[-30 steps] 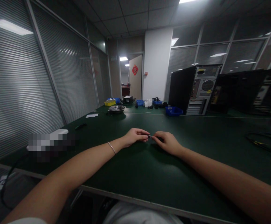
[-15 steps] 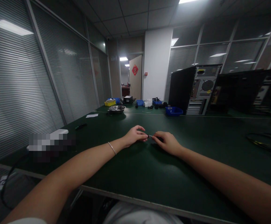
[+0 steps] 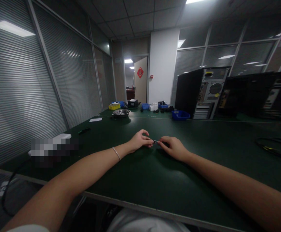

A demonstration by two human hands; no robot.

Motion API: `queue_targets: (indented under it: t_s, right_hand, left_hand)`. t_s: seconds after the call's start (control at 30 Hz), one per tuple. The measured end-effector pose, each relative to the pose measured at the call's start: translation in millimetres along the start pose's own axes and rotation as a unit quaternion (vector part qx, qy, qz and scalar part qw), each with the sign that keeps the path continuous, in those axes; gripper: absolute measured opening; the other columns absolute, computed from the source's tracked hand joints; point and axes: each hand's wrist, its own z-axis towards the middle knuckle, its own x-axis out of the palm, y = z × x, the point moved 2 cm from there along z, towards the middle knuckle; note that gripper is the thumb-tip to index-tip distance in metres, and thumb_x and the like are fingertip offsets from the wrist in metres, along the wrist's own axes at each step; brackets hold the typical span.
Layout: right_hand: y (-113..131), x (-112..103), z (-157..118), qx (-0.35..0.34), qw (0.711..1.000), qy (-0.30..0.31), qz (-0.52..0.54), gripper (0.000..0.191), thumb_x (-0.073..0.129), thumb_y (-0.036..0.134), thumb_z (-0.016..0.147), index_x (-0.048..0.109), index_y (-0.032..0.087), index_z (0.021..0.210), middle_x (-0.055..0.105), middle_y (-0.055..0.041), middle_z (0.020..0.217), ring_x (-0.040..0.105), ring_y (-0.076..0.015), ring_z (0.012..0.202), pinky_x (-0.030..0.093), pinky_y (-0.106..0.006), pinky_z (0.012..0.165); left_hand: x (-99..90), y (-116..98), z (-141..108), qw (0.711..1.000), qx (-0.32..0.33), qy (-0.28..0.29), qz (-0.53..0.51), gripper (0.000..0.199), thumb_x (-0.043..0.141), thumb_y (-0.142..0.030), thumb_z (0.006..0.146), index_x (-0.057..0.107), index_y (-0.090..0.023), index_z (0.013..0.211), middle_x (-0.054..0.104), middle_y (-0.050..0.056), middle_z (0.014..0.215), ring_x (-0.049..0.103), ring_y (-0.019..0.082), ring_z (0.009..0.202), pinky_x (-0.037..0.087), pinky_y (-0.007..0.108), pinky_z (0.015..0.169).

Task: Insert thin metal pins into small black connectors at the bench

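Note:
Above the middle of the green table, my left hand pinches a small black piece between thumb and fingers; its kind is too small to make out. My right hand is closed on a thin silvery rod, whose end meets the black piece. Most of the rod is hidden behind the right fingers. The two hands face each other a short gap apart. A thin bracelet circles my left wrist.
A metal bowl, a blue bin and a yellow bin stand towards the back. Computer cases line the back right. Cables lie at the right; a white paper and a dark green tool lie left.
Both hands stay in nearly the same place. The left index finger has curled in slightly; the small piece and the rod remain together between the hands.

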Motion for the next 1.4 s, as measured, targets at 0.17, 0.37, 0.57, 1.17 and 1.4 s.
queue_targets:
  t_s: [0.17, 0.37, 0.57, 1.17, 1.4]
  right_hand:
    - [0.9, -0.6, 0.0, -0.004, 1.000, 0.003, 0.005, 0.027, 0.039, 0.035, 0.087, 0.063, 0.021, 0.088, 0.061, -0.0030, 0.079, 0.054, -0.0149, 0.072, 0.039, -0.024, 0.064]
    - [0.4, -0.3, 0.3, -0.002, 1.000, 0.000, 0.004, 0.027, 0.040, 0.035, 0.087, 0.063, 0.021, 0.087, 0.061, -0.0029, 0.078, 0.054, -0.0149, 0.071, 0.039, -0.024, 0.064]
    - [0.5, -0.1, 0.1, -0.005, 1.000, 0.002, 0.001, 0.027, 0.040, 0.035, 0.087, 0.062, 0.021, 0.086, 0.061, -0.0027, 0.078, 0.054, -0.0147, 0.070, 0.039, -0.024, 0.063]
    - [1.6, -0.4, 0.2, -0.009, 1.000, 0.008, 0.003, 0.027, 0.039, 0.035, 0.087, 0.062, 0.021, 0.086, 0.061, -0.0028, 0.079, 0.055, -0.0152, 0.072, 0.039, -0.024, 0.064]
    - [0.5, 1.0, 0.2, -0.010, 1.000, 0.001, -0.005, 0.027, 0.039, 0.035, 0.088, 0.062, 0.021, 0.085, 0.061, -0.0026, 0.078, 0.054, -0.0147, 0.070, 0.039, -0.024, 0.064]
  left_hand:
    - [-1.0, 1.4, 0.6, 1.000, 0.001, -0.004, -0.002, 0.049, 0.075, -0.022, 0.059, 0.039, -0.015, 0.091, 0.064, 0.006, 0.075, 0.064, 0.015, 0.064, 0.050, 0.030, 0.065]
    - [-1.5, 2.2, 1.0, 1.000, 0.001, 0.004, 0.000, 0.048, 0.074, -0.021, 0.060, 0.039, -0.015, 0.091, 0.064, 0.006, 0.075, 0.064, 0.015, 0.065, 0.050, 0.030, 0.065]
    - [-3.3, 5.4, 3.2, 1.000, 0.004, 0.016, 0.000, 0.048, 0.074, -0.023, 0.060, 0.039, -0.014, 0.092, 0.064, 0.007, 0.076, 0.064, 0.016, 0.065, 0.050, 0.030, 0.065]
    - [-2.1, 2.8, 1.7, 1.000, -0.015, 0.016, -0.001, 0.046, 0.075, -0.024, 0.059, 0.045, -0.012, 0.092, 0.064, 0.007, 0.076, 0.064, 0.015, 0.067, 0.050, 0.031, 0.068]
    - [-2.6, 4.4, 2.6, 1.000, -0.014, 0.025, -0.001, 0.041, 0.073, -0.022, 0.062, 0.047, -0.012, 0.091, 0.063, 0.007, 0.078, 0.064, 0.015, 0.068, 0.050, 0.031, 0.069]
